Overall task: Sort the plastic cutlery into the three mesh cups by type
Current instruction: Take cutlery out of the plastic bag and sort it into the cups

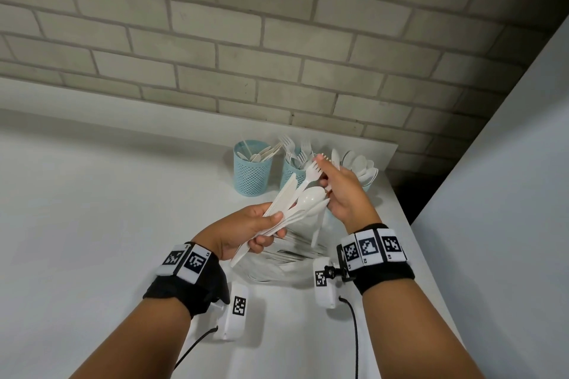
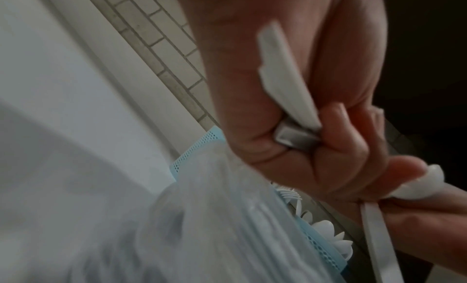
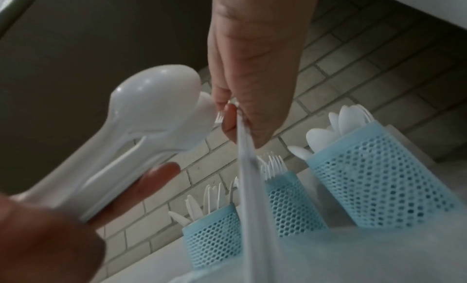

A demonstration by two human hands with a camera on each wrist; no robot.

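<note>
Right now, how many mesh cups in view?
3, in a row by the wall: left mesh cup with knives, middle mesh cup with forks, right mesh cup with spoons, mostly hidden behind the right hand in the head view.

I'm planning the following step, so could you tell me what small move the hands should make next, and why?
Probably the right hand should draw the white plastic fork it pinches out of the mixed cutlery bundle in the left hand and drop it into the middle blue mesh cup, which already holds forks.

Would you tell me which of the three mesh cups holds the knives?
The left cup, farthest from the right hand: flat knife blades stick out, while the middle cup shows fork tines and the right one spoon bowls.
</note>
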